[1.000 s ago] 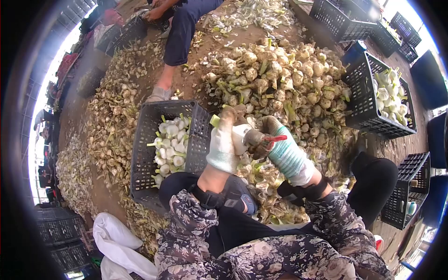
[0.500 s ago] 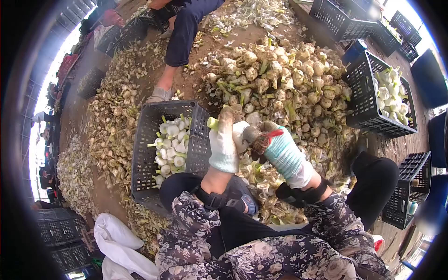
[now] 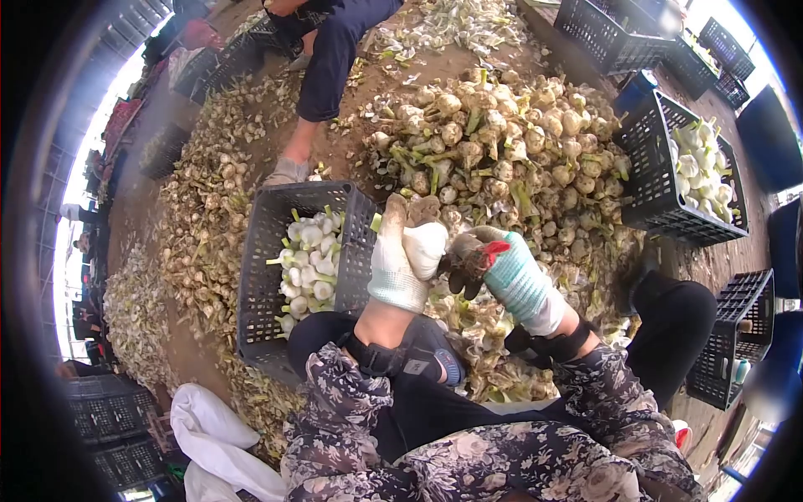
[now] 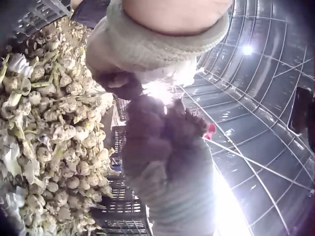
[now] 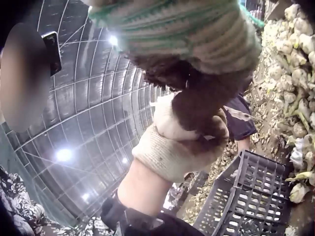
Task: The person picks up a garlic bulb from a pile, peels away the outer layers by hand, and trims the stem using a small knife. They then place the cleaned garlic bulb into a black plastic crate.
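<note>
In the head view the gloved left hand (image 3: 400,259) grips a white garlic bulb (image 3: 425,249), its green stem showing by the fingertips. Close on the right, the gloved right hand (image 3: 502,272) has curled, dirt-darkened fingers beside the bulb, with a bit of red at them; whether they hold a tool cannot be told. In the right wrist view the dark fingers of the right hand (image 5: 197,83) lie against the white bulb (image 5: 170,118) in the left hand (image 5: 182,152). The left wrist view is dark where the hands meet.
A crate (image 3: 355,243) of white bulbs stands left of the hands. A heap of unpeeled garlic (image 3: 502,142) lies ahead, another crate (image 3: 652,184) on the right. Peelings cover the ground between the knees. Another person's leg (image 3: 326,75) is ahead, left; a white sack (image 3: 213,435) lies lower left.
The left hand has turned the bulb, and less of its stem shows. The right hand has drawn slightly away from it, its dark fingers now pointing downward.
</note>
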### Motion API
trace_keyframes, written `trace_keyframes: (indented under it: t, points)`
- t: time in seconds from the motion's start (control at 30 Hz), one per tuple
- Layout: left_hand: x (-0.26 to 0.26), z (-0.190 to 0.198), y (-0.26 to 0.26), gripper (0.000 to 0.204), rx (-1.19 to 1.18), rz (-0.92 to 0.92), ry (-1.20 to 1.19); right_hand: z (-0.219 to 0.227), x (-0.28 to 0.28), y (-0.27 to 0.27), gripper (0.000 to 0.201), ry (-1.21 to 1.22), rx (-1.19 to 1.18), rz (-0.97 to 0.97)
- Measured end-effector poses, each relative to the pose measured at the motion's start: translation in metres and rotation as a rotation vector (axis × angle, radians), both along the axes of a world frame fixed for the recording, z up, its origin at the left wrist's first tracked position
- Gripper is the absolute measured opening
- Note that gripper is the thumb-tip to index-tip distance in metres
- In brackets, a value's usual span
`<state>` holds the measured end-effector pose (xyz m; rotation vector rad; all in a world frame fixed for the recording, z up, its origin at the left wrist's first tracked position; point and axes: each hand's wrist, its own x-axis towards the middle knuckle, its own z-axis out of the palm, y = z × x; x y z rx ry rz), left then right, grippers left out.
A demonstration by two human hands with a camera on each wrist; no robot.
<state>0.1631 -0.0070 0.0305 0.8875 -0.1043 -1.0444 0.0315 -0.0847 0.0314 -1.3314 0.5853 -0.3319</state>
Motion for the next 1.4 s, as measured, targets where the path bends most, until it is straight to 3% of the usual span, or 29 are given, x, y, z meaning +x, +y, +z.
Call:
trace_keyframes:
  t: [0.07,0.13,0.17,0.23,0.3,0.33,0.4,0.43,0.5,0.6,0.67,0.73,0.77,0.83,0.87,0.9,0.97,1.0,1.07,1.1,1.13,1.2,1.33,1.4]
  points:
    - [-0.003,0.009,-0.002,0.043,0.106,0.079,0.017,0.002,-0.005,-0.002,0.022,-0.035,0.126,-0.016]
    - [-0.006,0.012,-0.001,0.042,0.139,0.057,-0.05,0.024,-0.006,0.008,0.018,0.016,0.013,-0.074]
    - [-0.007,0.012,-0.002,0.041,0.168,0.034,-0.121,0.024,0.002,0.015,0.013,0.132,-0.181,-0.12]
    - [-0.006,0.01,-0.002,0.04,0.098,0.011,-0.059,0.022,0.004,0.013,0.012,0.074,-0.12,-0.124]
    - [-0.004,0.012,0.001,0.037,-0.05,-0.019,0.124,0.004,0.009,0.006,0.013,-0.125,0.048,-0.199]
    - [-0.002,0.007,0.003,0.037,-0.048,-0.021,0.121,-0.026,0.012,-0.006,0.021,0.014,-0.126,-0.281]
    - [0.008,-0.004,0.004,0.038,-0.311,-0.209,0.162,-0.057,-0.011,-0.019,0.026,-0.279,0.421,-0.205]
    - [0.011,0.0,0.004,0.04,-0.458,-0.326,0.249,-0.06,-0.015,-0.027,0.031,0.115,-0.123,0.027]
    - [0.01,-0.001,0.009,0.041,-0.399,-0.246,0.292,-0.061,-0.02,-0.024,0.033,0.202,-0.248,0.061]
    - [0.001,0.01,0.007,0.044,-0.305,-0.185,0.207,-0.001,-0.03,-0.017,0.038,0.051,0.006,0.003]
    - [-0.007,0.022,0.006,0.042,-0.209,-0.179,-0.133,0.018,-0.032,-0.013,0.038,-0.195,0.447,0.053]
    - [-0.013,0.029,0.005,0.042,-0.181,-0.182,-0.269,-0.028,-0.031,-0.016,0.038,-0.241,0.429,0.104]
    - [-0.015,0.031,0.005,0.042,-0.159,-0.164,-0.254,-0.045,-0.029,-0.016,0.037,-0.179,0.081,0.141]
    - [-0.012,0.025,0.007,0.044,-0.193,-0.165,-0.254,-0.023,-0.025,-0.019,0.034,-0.203,-0.718,0.247]
    - [-0.01,0.023,0.008,0.044,-0.19,-0.164,-0.257,-0.011,-0.023,-0.021,0.032,-0.23,-1.085,0.19]
    - [-0.009,0.024,0.008,0.045,-0.254,-0.166,-0.12,-0.008,-0.024,-0.02,0.029,-0.12,-0.58,0.2]
    - [-0.003,0.017,0.009,0.048,-0.409,-0.189,0.053,0.021,-0.03,-0.017,0.031,0.173,-0.162,0.155]
    - [-0.002,0.017,0.009,0.048,-0.408,-0.192,0.054,0.01,-0.033,-0.018,0.031,0.173,-0.161,0.152]
    - [0.0,0.018,0.007,0.05,-0.417,-0.172,0.142,-0.02,-0.038,-0.023,0.034,-0.004,-0.036,-0.063]
    - [0.0,0.016,0.006,0.05,-0.357,-0.165,0.066,0.028,-0.035,-0.017,0.039,-0.167,0.205,-0.031]
    - [0.0,0.016,0.008,0.05,-0.355,-0.165,0.066,0.037,-0.032,-0.015,0.039,-0.167,0.206,-0.031]
    - [-0.002,0.018,0.009,0.051,-0.354,-0.283,0.041,0.045,-0.026,-0.013,0.042,-0.246,-0.449,0.034]
    - [-0.007,0.021,0.007,0.052,-0.277,-0.321,0.158,0.04,-0.014,-0.005,0.036,-0.323,-0.539,0.035]
    - [0.0,0.01,0.006,0.047,-0.253,-0.254,0.11,0.042,-0.014,0.002,0.033,-0.259,-0.649,-0.002]
